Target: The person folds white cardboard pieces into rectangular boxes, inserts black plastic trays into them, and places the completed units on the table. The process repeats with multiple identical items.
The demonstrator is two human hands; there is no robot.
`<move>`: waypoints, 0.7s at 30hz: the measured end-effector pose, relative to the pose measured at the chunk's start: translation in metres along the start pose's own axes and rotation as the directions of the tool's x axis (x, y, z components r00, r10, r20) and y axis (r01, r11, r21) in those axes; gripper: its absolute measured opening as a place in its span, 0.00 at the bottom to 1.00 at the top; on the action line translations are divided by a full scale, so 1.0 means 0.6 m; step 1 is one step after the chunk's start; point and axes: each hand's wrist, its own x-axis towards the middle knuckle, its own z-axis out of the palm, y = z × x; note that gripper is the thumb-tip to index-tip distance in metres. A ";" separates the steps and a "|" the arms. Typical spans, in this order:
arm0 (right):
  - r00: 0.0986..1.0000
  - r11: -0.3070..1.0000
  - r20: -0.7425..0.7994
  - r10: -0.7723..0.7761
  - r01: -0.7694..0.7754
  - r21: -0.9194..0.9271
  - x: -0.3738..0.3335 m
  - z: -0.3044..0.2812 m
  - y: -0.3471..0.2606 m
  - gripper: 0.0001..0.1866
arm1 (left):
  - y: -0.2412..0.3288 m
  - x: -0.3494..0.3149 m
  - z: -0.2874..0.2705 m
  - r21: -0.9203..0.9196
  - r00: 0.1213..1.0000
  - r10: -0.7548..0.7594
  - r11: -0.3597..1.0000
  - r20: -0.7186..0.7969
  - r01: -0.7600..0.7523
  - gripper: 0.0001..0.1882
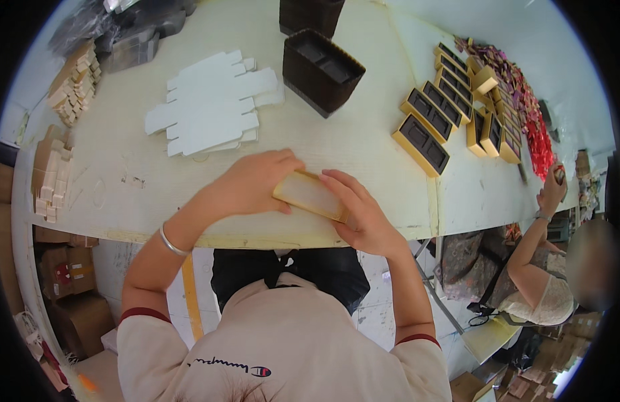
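Near the table's front edge, a small gold-edged box [312, 195] with a pale inside lies between my hands. My left hand [263, 181] grips its left end, thumb toward me and fingers curled over the far side. At the right end, my right hand [361, 213] has its fingers along the far edge and its thumb low on the near corner. Beyond my left hand lies a pile of flat white box blanks [213, 100]. A stack of dark brown plastic trays [321, 72] stands past the box.
Gold boxes with dark inserts [422, 144] stand in rows to the right, beside a heap of red and purple wrapped pieces [517, 80]. Folded card blanks [53, 174] are stacked at the left edge. A co-worker [541, 281] sits at the right, one hand raised over the table.
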 end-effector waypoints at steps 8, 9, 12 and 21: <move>0.837 0.885 -0.479 -0.263 0.012 -0.465 0.158 -0.103 0.011 0.21 | 0.014 -0.044 0.063 -0.024 0.959 -0.079 0.997 -0.272 0.076 0.46; 0.821 0.847 -0.495 -0.283 -0.028 -0.530 0.188 -0.112 0.021 0.15 | 0.018 -0.049 0.072 -0.005 0.949 -0.079 0.997 -0.304 0.082 0.48; 0.933 0.725 -0.290 -0.212 -0.048 -0.687 0.229 -0.128 0.042 0.05 | 0.023 -0.055 0.083 0.022 0.921 -0.069 0.996 -0.384 0.084 0.51; 0.734 0.770 -0.444 -0.514 0.167 -0.616 0.249 -0.160 0.027 0.06 | 0.014 -0.063 0.082 -0.120 0.926 -0.136 0.988 -0.352 0.099 0.49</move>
